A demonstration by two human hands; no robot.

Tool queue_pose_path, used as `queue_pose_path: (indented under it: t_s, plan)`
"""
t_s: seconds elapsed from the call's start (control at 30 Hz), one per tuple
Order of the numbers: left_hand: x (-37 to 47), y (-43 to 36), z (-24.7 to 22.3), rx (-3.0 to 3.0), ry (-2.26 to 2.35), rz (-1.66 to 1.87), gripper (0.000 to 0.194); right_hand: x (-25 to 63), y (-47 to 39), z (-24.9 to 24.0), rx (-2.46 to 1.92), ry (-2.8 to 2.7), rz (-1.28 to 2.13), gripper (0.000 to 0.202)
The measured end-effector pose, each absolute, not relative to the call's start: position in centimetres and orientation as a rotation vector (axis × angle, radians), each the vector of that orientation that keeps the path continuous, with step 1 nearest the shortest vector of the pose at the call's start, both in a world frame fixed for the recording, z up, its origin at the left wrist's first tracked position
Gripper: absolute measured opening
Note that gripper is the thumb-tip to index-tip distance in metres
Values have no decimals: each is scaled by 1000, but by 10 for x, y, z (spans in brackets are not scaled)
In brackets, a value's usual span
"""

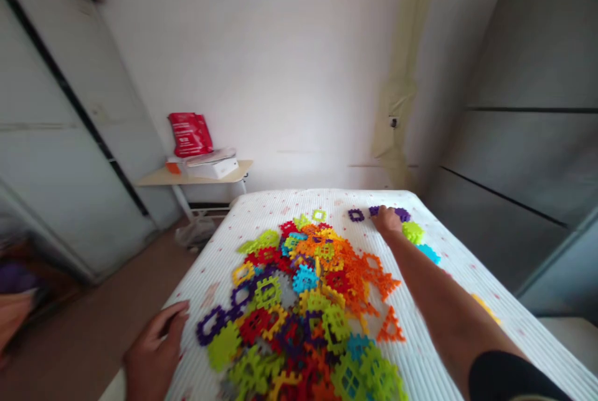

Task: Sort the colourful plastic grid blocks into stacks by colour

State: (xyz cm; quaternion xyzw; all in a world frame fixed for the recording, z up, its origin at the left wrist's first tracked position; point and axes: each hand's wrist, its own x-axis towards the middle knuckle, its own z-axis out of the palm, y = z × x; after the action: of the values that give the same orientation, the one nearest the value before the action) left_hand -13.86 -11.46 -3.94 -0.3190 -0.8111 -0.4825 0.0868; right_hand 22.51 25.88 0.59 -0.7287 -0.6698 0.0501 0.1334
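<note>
A large heap of toothed plastic building pieces [306,279] in orange, red, lime, yellow, blue and purple spreads over the white ribbed bed cover [212,267]. My right hand [387,219] reaches past the heap to the far right, its fingers closed at a purple toothed piece [374,210]. More purple pieces [402,215] sit just right of that hand, and a purple square frame [355,215] lies apart to its left. Left of the heap, my left hand [156,348] rests near the edge, holding nothing, thumb and fingers slightly apart.
Lime pieces [413,233], blue pieces [428,254] and a yellow piece [486,307] lie along the right side, partly behind my forearm. Beyond the bed, a small table [205,178] bears a red bag [190,134] and a white box [215,167]. Grey cabinets [532,158] stand at right.
</note>
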Motion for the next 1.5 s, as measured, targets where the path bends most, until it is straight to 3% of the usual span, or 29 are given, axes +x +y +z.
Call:
queue_pose_path:
  t_s: [0.13, 0.4, 0.67, 0.8, 0.97, 1.07, 1.23, 1.5]
  plan:
    - [-148, -101, -42, -1132, -2482, -1547, 26, 220, 254, 11, -1958, -1977, 13, 42]
    - [-131, -107, -30, -1698, -2543, -1320, 28, 206, 206, 24, -1211, -1928, -155, 38]
    - [-142, -106, -37, -1573, -2609, -1543, 26, 198, 180, 32, -1122, -1995, -32, 32]
    - [-130, -99, -31, -1255, -2602, -1988, 34, 190, 171, 32, -1115, -2075, 70, 30]
    - [-88, -73, 0, -889, -2021, -3160, 44, 168, 138, 42, -954, -2175, 401, 25]
    - [-60, -52, 16, -892, -1733, -3608, 41, 153, 109, 50, -651, -2157, 478, 23]
    - [-28, -24, 27, -1023, -1549, -3902, 39, 137, 76, 54, -260, -2152, 347, 25]
    - [-7, -18, 22, -1160, -1303, -4066, 24, 127, 68, 46, -246, -2201, 263, 39]
